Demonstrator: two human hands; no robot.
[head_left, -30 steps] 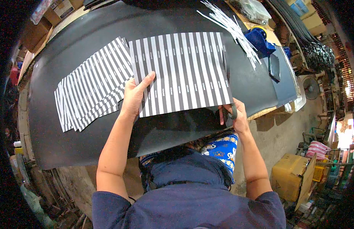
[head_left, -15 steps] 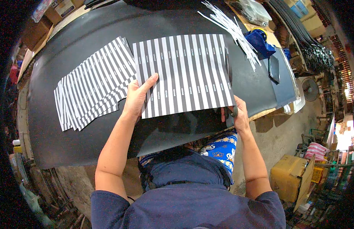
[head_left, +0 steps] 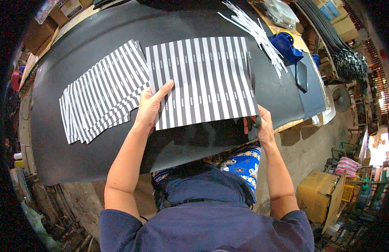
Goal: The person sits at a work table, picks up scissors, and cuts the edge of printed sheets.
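My left hand (head_left: pixel 150 105) is closed on the left edge of a black-and-white striped sheet (head_left: pixel 205 84) printed with small repeated words, its thumb on top. The sheet is held tilted above the black table. At the sheet's lower right corner, my right hand (head_left: pixel 263 126) is closed around the dark handles of scissors (head_left: pixel 257 122). A dark blade shows along the sheet's right edge; the rest is hidden. Left of my left hand lies a fanned pile of similar striped sheets (head_left: pixel 104 92).
Thin white strips (head_left: pixel 255 35) lie loosely at the table's (head_left: pixel 89 164) upper right. Near them are a blue holder with a yellow ring (head_left: pixel 287 48) and a dark phone-like object (head_left: pixel 301 77). A cardboard box (head_left: pixel 316 195) stands on the floor at right, below a fan (head_left: pixel 340 97).
The scissors' handles have shifted slightly in my right hand, and less of the blade shows beside the sheet. My left hand and the sheet have hardly moved.
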